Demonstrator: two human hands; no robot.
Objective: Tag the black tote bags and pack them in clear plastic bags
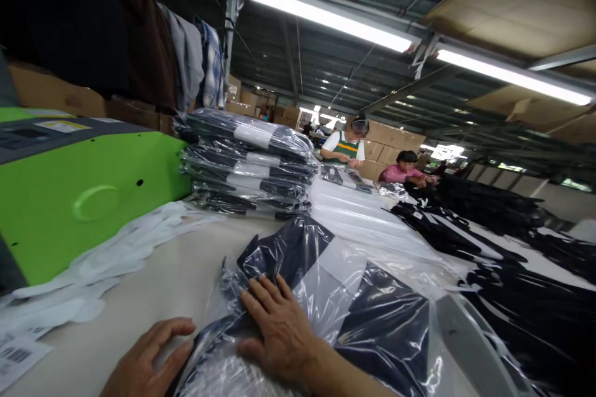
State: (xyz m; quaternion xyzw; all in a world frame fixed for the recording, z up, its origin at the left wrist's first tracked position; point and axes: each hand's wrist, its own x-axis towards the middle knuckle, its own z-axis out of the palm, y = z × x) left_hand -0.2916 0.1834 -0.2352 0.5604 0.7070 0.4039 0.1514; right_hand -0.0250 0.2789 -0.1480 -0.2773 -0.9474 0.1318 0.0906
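A folded dark navy garment in a clear plastic bag (388, 310) lies on the table before me, with a pale band across its middle. My right hand (286, 332) is spread flat on the bag, palm down, pressing on its near left part. At the bag's lower left edge is my left hand (151, 356), thumb and forefinger apart with a gap between them. Its fingertips reach the dark edge of the bagged garment; whether they touch it I cannot tell. Wrinkled clear plastic (228, 363) covers the front of the bundle.
Beyond stands a stack of bagged garments (251, 164). To the left are a green machine (93, 198) and strips of white pieces (135, 245). White plastic sheets (363, 214), a grey tray-like object (470, 329) and dark garments (535, 316) lie rightward. Two people work farther back.
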